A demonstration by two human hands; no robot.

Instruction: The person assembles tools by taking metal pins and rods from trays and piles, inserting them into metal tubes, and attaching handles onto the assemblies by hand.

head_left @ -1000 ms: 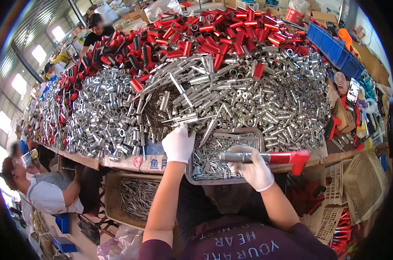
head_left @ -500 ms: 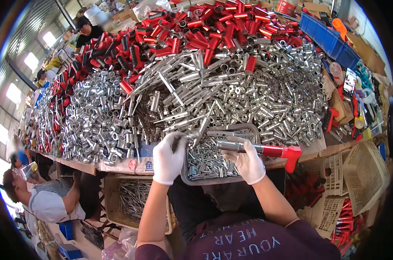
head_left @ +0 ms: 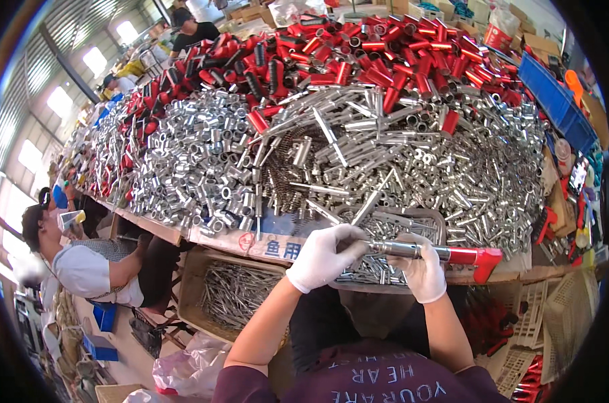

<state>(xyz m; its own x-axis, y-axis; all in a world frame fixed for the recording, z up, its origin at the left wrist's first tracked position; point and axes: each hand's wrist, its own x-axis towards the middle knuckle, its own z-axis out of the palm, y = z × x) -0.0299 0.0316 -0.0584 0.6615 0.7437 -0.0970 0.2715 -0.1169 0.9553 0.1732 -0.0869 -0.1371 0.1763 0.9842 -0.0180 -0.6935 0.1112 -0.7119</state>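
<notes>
A red-handled tool with a silver metal barrel and a red sleeve [head_left: 462, 255] lies level across the front of the bench. Its red grip end points right. My right hand [head_left: 423, 274], in a white glove, is closed around the barrel near the middle. My left hand [head_left: 326, 258], gloved too, has its fingers pinched together at the barrel's left end. Whatever those fingertips hold is hidden. Beneath the tool sits a grey tray [head_left: 441, 227] of small silver metal parts, partly covered by my hands.
Behind the tray rise heaps of silver sleeves [head_left: 197, 148], dark springs [head_left: 275, 176] and red tubes [head_left: 385, 60]. A blue bin [head_left: 553, 101] stands at the back right. Below the bench edge is a crate [head_left: 190, 299] of metal rods. Another person [head_left: 89, 269] sits at left.
My left hand has come rightward to the barrel's left end, closing the gap between them. The tool is more level. The whole view has shifted, so the heaps appear further right.
</notes>
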